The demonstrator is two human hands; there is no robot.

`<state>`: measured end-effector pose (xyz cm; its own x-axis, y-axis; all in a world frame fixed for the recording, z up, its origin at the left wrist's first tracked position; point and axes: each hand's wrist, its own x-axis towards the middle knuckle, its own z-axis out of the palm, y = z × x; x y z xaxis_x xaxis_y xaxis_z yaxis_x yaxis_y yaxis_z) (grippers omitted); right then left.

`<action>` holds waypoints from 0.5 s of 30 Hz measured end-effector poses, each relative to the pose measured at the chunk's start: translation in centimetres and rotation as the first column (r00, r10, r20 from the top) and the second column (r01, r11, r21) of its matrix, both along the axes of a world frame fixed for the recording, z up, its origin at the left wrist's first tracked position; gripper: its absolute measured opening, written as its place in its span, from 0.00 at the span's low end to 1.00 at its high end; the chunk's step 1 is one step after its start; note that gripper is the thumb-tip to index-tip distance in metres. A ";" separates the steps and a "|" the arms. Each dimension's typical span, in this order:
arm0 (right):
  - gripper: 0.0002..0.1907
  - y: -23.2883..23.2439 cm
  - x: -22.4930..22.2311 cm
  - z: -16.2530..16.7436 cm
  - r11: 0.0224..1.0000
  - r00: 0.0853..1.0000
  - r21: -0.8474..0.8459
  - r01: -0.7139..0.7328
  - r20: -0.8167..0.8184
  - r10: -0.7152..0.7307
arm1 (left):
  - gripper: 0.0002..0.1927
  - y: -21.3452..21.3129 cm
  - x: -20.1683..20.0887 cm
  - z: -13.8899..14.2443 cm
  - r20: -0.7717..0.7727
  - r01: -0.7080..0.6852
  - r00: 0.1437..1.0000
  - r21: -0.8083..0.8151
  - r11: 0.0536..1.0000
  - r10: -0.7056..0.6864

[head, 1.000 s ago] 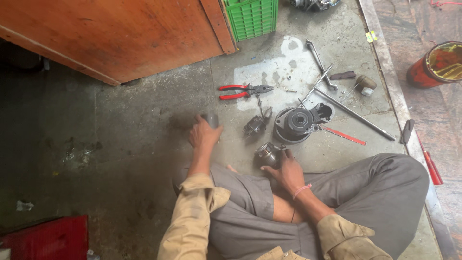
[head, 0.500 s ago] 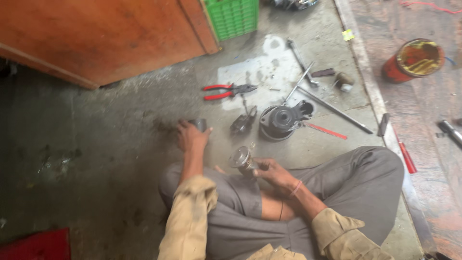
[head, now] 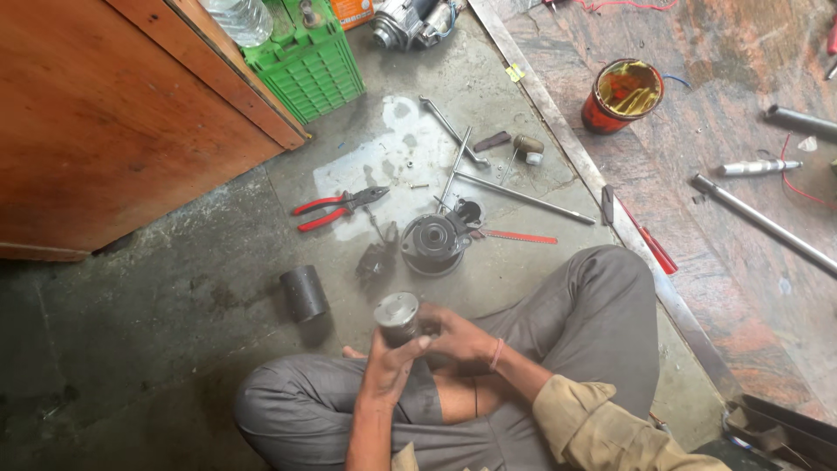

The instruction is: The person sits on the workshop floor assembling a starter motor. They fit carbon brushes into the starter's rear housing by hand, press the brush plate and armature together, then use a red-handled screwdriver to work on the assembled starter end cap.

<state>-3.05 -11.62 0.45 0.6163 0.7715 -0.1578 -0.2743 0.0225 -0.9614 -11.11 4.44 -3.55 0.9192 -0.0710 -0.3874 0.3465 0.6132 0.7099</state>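
Stained concrete floor (head: 157, 349), red pliers (head: 336, 208), dark cylinder (head: 304, 293), round housing (head: 433, 244), steel rods (head: 523, 197)

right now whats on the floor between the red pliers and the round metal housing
In the head view, a small dark metal part lies on the concrete between the red-handled pliers and the round metal housing, close beside the housing. The remaining stretch is bare, stained floor.

pliers (head: 336, 208) red-handled | crate (head: 316, 65) green | tin (head: 621, 94) red | cylinder (head: 304, 293) dark grey

Red pliers (head: 338, 208), green crate (head: 312, 65)
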 end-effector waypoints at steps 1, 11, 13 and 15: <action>0.33 -0.3 0.0 0.2 0.999 0.998 -0.048 0.013 0.055 -0.010 | 0.34 0.0 0.3 0.1 -0.047 0.052 0.998 0.049 0.997 -0.050; 0.38 -11.1 0.3 3.7 0.791 0.782 -0.483 0.377 0.623 0.008 | 0.41 -2.2 0.0 1.6 0.067 0.023 0.996 0.385 0.922 -0.053; 0.25 -18.0 1.9 3.8 0.537 0.544 -0.379 0.754 0.818 -0.186 | 0.49 -2.2 0.1 1.8 0.128 0.053 0.986 0.379 0.924 -0.109; 0.25 -24.4 3.5 3.3 0.294 0.279 -0.201 0.934 0.926 -0.254 | 0.53 -2.1 0.5 2.2 0.198 0.088 0.965 0.368 0.926 -0.170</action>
